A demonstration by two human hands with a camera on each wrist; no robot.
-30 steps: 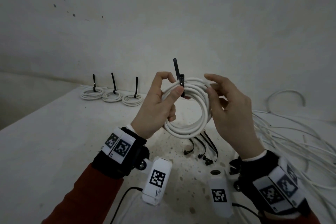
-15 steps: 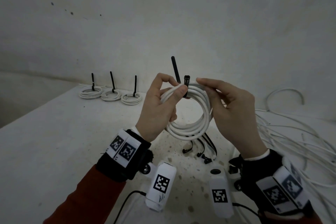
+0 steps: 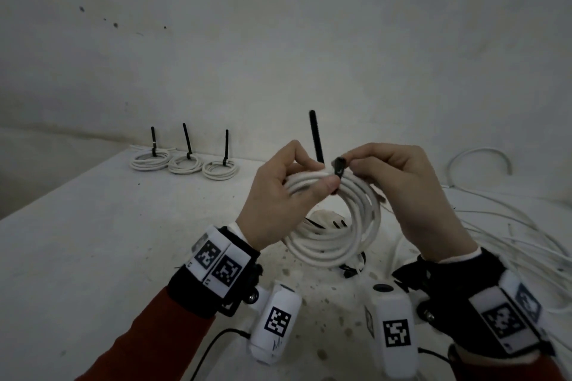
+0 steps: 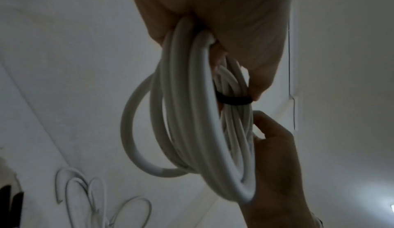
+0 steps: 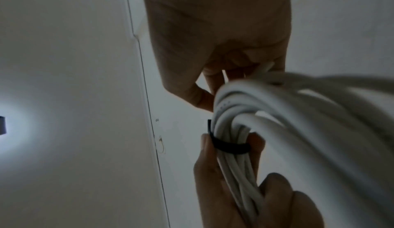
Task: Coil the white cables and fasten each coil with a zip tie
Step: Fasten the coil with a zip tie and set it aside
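The white coil (image 3: 332, 219) hangs in the air above the surface (image 3: 93, 241), held upright between both hands, with its open ring facing the person. The black zip tie (image 3: 339, 164) wraps the top of the coil, so it sits at the top of the ring, right where the two grips meet.

The left hand (image 3: 278, 198) curls around the upper left part of the coil, thumb pressed across the strands just beside the tie band. The right hand (image 3: 399, 182) pinches the tie's head between thumb and forefinger at the top of the coil, with its lower fingers behind the strands. The tie's free tail (image 3: 315, 136) stands nearly upright, rising from the band between the two hands and a little nearer the left fingers. Its long axis runs up and away from the coil, so tightening would likely mean a pull along that upward line while the other hand steadies the head.

In the left wrist view the band (image 4: 233, 100) circles the bunched strands closely.

Three tied coils (image 3: 185, 162) lie far left on the surface; loose white cables (image 3: 510, 226) spread at right.
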